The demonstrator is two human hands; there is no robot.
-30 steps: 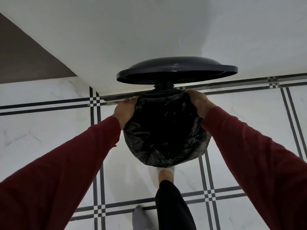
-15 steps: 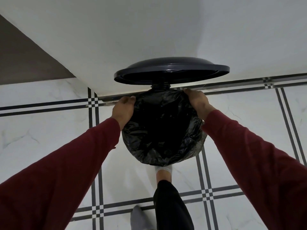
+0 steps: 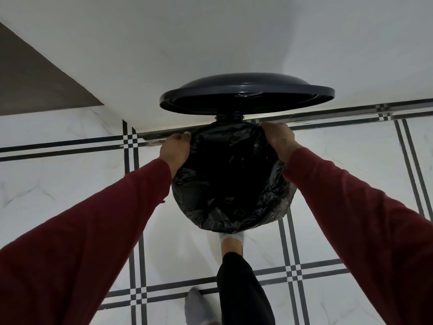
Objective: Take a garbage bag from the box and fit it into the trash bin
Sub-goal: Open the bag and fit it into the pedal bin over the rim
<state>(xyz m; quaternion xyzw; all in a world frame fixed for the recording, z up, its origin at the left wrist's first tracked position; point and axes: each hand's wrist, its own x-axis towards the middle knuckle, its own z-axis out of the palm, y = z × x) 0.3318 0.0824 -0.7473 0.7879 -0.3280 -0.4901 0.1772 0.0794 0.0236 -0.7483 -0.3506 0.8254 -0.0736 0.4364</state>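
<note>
Bin: the trash bin (image 3: 287, 208) stands on the floor close to the white wall (image 3: 210, 43); almost all of its body is covered by the bag, so only a pale part shows at the lower right.
Lid: the dark round lid (image 3: 246, 96) is raised and stands open behind the opening.
Bag: the black garbage bag (image 3: 229, 179) is already inside the bin — its wrinkled edge is folded over the rim all around.
Left hand: the left hand (image 3: 175, 151) is closed on the bag's edge at the far left of the rim, fingers curled over the plastic.
Right hand: the right hand (image 3: 278, 140) grips the bag's edge at the far right of the rim in the same way, fingers bent.
Sleeves: both arms wear dark red sleeves (image 3: 93, 231).
Foot: one foot in a white sock (image 3: 232, 238) is at the base of the bin, just under its near edge — if it presses something there, I cannot tell.
Floor: white marble tiles (image 3: 58, 184) with black double lines.
</note>
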